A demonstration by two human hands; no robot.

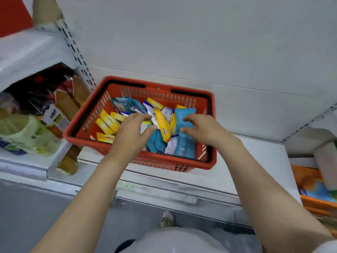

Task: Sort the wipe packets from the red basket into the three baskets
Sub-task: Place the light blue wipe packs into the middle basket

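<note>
One red basket point(182, 162) sits on a white shelf point(255, 152), tilted a little in the view, with its black handles folded along the rim.

Contents: a loose heap of wipe packets, all inside the basket. The exact total cannot be told, since they overlap.
- Yellow packets: about five flat ones point(107, 123) grouped at the left side; one more yellow packet point(162, 126) stands tilted in the middle; at least two others show at the back.
- Blue packets: one large one point(185, 141) at the right; at least two smaller ones low in the middle.
- Teal and white packets point(125, 105): several at the back left.

Hands: two, both reaching into the basket.
- Left hand point(131, 132): fingers curled over the heap, tips at the tilted yellow packet; whether they grasp it cannot be told.
- Right hand point(202, 128): fingers bent, thumb and fingertips pinching the large blue packet.

Beside the shelf: bagged goods point(29, 134) on the left; one orange box point(317, 190) on the right.
</note>
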